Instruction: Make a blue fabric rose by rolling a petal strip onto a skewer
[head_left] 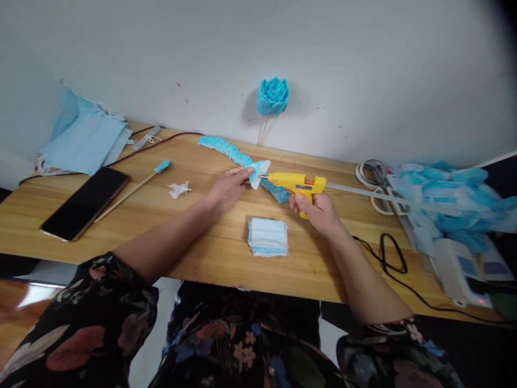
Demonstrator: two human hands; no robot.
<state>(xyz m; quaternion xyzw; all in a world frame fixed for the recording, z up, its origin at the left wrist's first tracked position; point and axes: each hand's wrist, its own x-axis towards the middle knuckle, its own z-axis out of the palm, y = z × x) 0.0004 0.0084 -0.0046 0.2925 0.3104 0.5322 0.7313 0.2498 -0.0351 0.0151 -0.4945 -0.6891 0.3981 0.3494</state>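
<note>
My right hand is closed round the grip of a yellow glue gun with a clear glue stick out its back; the nozzle points left. My left hand pinches a small folded piece of blue mask fabric right at the nozzle tip. Behind it a long strip of folded blue petals lies across the wooden table. A stack of cut blue-white squares sits just below my hands.
A blue fabric rose on sticks leans on the wall. At the left lie a phone, a stick with a blue tip, face masks and a white scrap. At the right are scissors, blue scraps, a black cord and a power strip.
</note>
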